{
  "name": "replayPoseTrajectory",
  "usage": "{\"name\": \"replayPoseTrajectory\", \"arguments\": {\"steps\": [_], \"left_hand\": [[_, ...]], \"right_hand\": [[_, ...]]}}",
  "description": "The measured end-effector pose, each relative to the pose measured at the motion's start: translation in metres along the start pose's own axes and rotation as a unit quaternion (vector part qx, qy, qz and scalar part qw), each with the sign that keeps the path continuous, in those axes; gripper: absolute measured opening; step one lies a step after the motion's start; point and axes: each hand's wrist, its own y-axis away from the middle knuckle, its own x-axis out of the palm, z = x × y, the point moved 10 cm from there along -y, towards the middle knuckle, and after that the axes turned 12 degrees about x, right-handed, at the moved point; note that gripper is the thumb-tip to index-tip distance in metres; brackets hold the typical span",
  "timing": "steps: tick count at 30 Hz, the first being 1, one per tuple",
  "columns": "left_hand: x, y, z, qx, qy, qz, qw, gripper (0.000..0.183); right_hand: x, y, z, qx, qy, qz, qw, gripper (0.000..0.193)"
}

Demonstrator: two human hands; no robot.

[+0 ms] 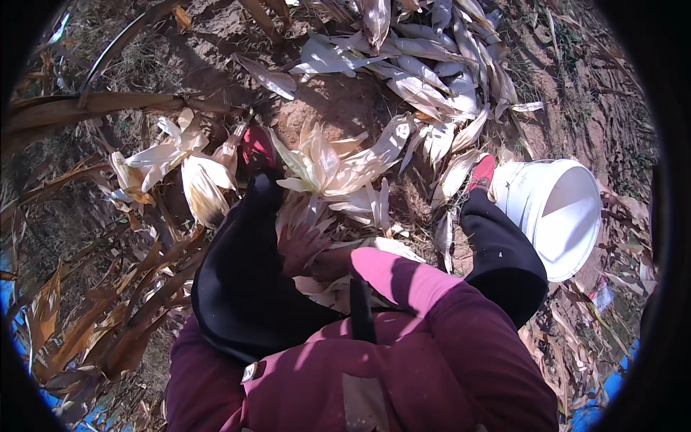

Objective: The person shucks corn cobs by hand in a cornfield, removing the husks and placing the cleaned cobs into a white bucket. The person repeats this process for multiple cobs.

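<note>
My right arm, in a pink sleeve, reaches across to the left between my knees. My right hand is in shade among pale dry corn husks, at the lower end of the husk pile between my feet. Its fingers blur into the husks, so whether they grip anything is unclear. My left sleeve goes down behind my bent left leg, and my left hand is hidden. More peeled-back husks lie left of my left shoe, one with a dark tip.
A white plastic bucket lies tilted at the right, its mouth facing right, beside my red right shoe. A large heap of husks spreads beyond my feet. Brown dry corn stalks and leaves crowd the left side over bare soil.
</note>
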Motion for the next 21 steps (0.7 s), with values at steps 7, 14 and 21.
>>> {"name": "replayPoseTrajectory", "arguments": {"steps": [7, 14, 21], "left_hand": [[0.003, -0.001, 0.017, -0.050, -0.017, -0.014, 0.999, 0.068], [0.027, 0.072, 0.015, -0.126, 0.084, -0.067, 0.986, 0.058], [0.100, 0.198, 0.024, -0.291, 0.200, -0.051, 0.934, 0.048]], "right_hand": [[-0.078, 0.073, 0.006, -0.034, -0.044, 0.066, 0.996, 0.054], [-0.163, 0.054, -0.242, 0.187, -0.077, -0.123, 0.972, 0.028], [-0.163, 0.065, -0.227, 0.166, -0.003, -0.171, 0.971, 0.036]]}}
